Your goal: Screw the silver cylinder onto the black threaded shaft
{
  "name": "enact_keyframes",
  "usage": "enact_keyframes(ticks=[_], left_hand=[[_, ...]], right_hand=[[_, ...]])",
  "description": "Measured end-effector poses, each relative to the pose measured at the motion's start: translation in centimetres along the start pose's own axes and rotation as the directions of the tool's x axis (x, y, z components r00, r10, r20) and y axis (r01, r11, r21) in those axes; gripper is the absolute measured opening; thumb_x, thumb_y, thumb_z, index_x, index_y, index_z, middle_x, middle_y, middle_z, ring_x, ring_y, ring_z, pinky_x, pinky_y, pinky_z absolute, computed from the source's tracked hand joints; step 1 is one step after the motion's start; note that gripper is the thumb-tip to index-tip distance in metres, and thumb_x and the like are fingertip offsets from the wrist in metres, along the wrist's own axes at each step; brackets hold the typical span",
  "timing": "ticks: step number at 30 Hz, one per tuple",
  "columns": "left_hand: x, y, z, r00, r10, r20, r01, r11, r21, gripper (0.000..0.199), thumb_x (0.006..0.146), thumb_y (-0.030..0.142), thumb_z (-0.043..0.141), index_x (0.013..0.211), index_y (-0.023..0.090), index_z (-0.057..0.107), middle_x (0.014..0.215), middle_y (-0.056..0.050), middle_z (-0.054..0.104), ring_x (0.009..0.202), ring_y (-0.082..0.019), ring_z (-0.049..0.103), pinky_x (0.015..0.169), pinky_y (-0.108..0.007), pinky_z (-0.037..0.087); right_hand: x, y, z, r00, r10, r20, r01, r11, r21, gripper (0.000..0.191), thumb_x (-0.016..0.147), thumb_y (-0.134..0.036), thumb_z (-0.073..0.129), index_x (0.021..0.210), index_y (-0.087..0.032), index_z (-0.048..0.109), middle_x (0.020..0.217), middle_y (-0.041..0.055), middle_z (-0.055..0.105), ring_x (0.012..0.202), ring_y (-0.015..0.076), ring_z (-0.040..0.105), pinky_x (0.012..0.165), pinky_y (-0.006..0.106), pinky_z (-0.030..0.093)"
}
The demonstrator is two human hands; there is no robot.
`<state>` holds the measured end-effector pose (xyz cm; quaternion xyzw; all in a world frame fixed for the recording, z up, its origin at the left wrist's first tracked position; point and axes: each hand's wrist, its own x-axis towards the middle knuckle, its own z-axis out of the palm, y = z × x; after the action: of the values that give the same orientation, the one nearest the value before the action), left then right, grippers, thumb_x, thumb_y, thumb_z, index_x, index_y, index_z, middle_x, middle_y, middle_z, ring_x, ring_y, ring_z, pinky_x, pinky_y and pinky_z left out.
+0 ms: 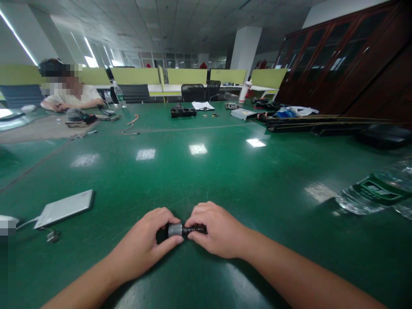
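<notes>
Just above the green tabletop (pixel 180 180), near its front, my two hands meet at a small metal part. My left hand (pixel 144 238) is closed, thumb and fingers around a short grey metal cylinder (pixel 175 230). A dark, ribbed shaft (pixel 187 230) sticks out of the cylinder's right end; whether the ribs are a thread or a spring I cannot make out. Thumb and fingers of my right hand (pixel 219 229) pinch this shaft, and its far end is partly hidden in the palm. Cylinder and shaft lie in one line, roughly level.
Left of my hands lies a white power bank (pixel 66 209) with a cable. Clear plastic water bottles (pixel 370 191) lie at the right. Across the table are a black tray-like part (pixel 183 112), papers (pixel 202 105) and black rails (pixel 299 123). A person (pixel 74 96) sits at the far left.
</notes>
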<state>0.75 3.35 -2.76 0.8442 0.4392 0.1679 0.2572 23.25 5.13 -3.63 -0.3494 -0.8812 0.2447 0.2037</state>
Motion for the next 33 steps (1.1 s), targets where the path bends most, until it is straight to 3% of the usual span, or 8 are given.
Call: enact_keyframes(ticks=[33], left_hand=[[-0.28, -0.03, -0.15, 0.999, -0.036, -0.011, 0.036, 0.999, -0.003, 0.016, 0.094, 0.035, 0.056, 0.103, 0.021, 0.061, 0.093, -0.003, 0.062, 0.084, -0.020, 0.059, 0.076, -0.030, 0.047]], right_hand=[[-0.40, 0.64, -0.82, 0.999, 0.013, -0.038, -0.013, 1.000, -0.025, 0.007, 0.079, -0.023, 0.070, 0.085, -0.019, 0.071, 0.077, -0.0003, 0.067, 0.077, 0.0148, 0.058, 0.077, 0.030, 0.039]])
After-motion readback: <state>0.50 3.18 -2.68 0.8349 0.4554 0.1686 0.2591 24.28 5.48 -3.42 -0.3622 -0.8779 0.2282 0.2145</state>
